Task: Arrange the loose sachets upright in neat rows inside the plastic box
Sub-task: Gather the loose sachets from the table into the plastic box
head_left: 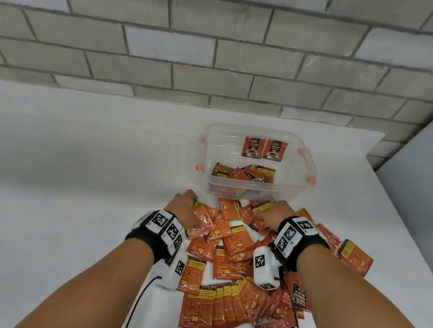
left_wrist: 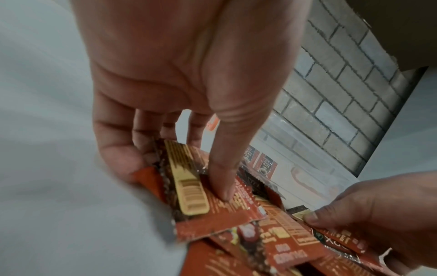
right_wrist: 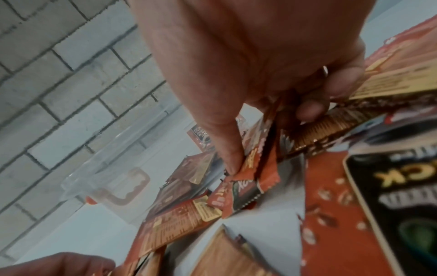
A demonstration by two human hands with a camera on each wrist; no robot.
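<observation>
Several red and orange coffee sachets [head_left: 231, 258] lie in a loose heap on the white table, just in front of the clear plastic box [head_left: 302, 189]. Two sachets [head_left: 265, 149] stand upright against the box's far wall and a few more lie flat on its floor. My left hand [head_left: 187, 210] sits at the heap's left edge, pinching a sachet [left_wrist: 212, 211] between thumb and fingers. My right hand [head_left: 273, 213] is at the heap's far right, thumb and fingers gripping a small bunch of sachets [right_wrist: 250, 183].
A grey block wall [head_left: 228, 51] runs behind the table. The table's right edge [head_left: 402, 212] slants close past the box. The box has orange clip handles [head_left: 309, 165] on both ends. Bare white tabletop [head_left: 51, 165] stretches to the left.
</observation>
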